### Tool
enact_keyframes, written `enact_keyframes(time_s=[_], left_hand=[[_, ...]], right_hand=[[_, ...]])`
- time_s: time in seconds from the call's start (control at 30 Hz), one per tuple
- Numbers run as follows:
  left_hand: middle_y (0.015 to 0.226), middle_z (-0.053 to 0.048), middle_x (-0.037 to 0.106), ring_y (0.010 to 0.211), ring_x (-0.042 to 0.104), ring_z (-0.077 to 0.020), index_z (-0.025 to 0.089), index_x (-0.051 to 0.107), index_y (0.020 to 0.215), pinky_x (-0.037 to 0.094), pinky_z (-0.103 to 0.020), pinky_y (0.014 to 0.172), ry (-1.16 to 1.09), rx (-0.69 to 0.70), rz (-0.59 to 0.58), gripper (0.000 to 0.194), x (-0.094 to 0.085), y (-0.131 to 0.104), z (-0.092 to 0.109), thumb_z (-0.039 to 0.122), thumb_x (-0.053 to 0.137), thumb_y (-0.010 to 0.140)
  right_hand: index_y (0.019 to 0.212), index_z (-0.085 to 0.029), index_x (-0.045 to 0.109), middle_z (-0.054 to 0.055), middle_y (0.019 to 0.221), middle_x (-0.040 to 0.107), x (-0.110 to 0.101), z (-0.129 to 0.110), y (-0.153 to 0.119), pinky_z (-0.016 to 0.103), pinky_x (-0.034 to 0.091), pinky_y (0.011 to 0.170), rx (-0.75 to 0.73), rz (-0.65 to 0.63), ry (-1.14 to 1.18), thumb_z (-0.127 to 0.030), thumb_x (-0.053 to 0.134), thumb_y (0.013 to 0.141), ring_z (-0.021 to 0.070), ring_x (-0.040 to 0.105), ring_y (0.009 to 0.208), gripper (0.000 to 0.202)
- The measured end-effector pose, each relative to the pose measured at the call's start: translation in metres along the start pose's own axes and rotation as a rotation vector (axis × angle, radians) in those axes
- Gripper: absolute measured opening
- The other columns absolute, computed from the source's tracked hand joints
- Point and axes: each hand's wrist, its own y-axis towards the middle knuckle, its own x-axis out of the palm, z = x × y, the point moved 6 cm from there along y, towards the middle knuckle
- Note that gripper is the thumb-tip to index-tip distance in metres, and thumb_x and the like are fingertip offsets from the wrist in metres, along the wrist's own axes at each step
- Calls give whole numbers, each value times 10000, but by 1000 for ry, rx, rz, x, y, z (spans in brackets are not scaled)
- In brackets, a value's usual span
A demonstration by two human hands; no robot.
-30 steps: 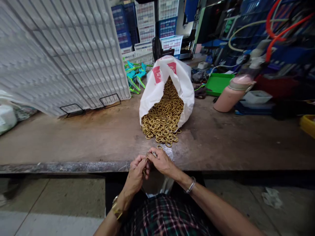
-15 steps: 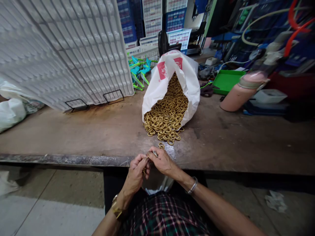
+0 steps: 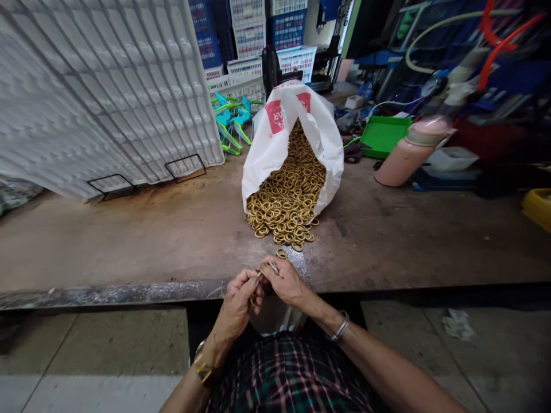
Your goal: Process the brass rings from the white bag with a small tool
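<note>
Just off the front edge of the table, my left hand (image 3: pixel 241 297) is closed round several brass-coloured rings, with one ring pinched at its thumb and fingertip. My right hand (image 3: pixel 284 282) meets it there, its fingers closed on a small silvery metal tool (image 3: pixel 274 268) whose kind I cannot make out. The fingertips of both hands nearly touch at the pinched ring. Beyond them, a white plastic bag (image 3: pixel 262 155) lies tipped with its mouth toward me. A heap of brass rings (image 3: pixel 288 201) spills from it, and a single ring (image 3: pixel 282 253) lies nearest my right hand.
White ribbed panels (image 3: pixel 129 86) stand at the left in black wire holders. Turquoise and green plastic pieces (image 3: pixel 232 123) lie behind the bag. To the right are a green tray (image 3: pixel 385 136), a pink bottle (image 3: pixel 407 158) and a yellow container (image 3: pixel 538 209). Stacked crates (image 3: pixel 288 30) stand behind.
The camera view has turned slightly right, so the table's things appear further left. Both hands stay together at the same ring, with a little more of the silvery tool showing.
</note>
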Motion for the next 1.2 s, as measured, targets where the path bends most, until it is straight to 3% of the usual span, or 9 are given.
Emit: enact_keyframes(time_s=[0.33,0.47,0.6,0.7,1.2], left_hand=[[597,36,489,475,432,-58,160,529,765,329,-157,404,-112,-37,-73,188,-2,4,-4,338,585,779],[581,41,488,475,434,-61,168,497,737,326,-157,406,-122,-34,-57,209,-2,5,-2,348,599,768],[581,45,485,474,435,-63,172,484,735,325,-160,409,-82,-1,-12,243,-3,7,1,385,599,761],[566,48,482,462,427,-62,174,481,725,327,-162,414,-11,22,14,276,-5,7,1,427,587,760],[531,42,486,446,429,-73,172,488,690,354,-181,441,312,127,65,309,-13,9,8,465,534,778]], right_hand=[[706,-170,529,-29,583,523,0,5,2,205,373,555,25,25,42,-249,383,836,97,499,558,211],[843,-186,554,-30,597,548,-6,3,0,205,354,558,19,94,-185,-170,390,810,104,501,554,168],[865,-188,553,12,704,609,2,-2,-7,226,319,579,-60,-25,-520,-86,429,720,133,533,636,217],[868,-183,540,27,734,619,7,-2,-12,235,302,580,-64,-80,-646,-74,426,698,146,545,666,232],[945,-177,538,49,790,643,11,1,-9,257,280,578,-4,-152,-792,-107,448,720,172,566,692,252]])
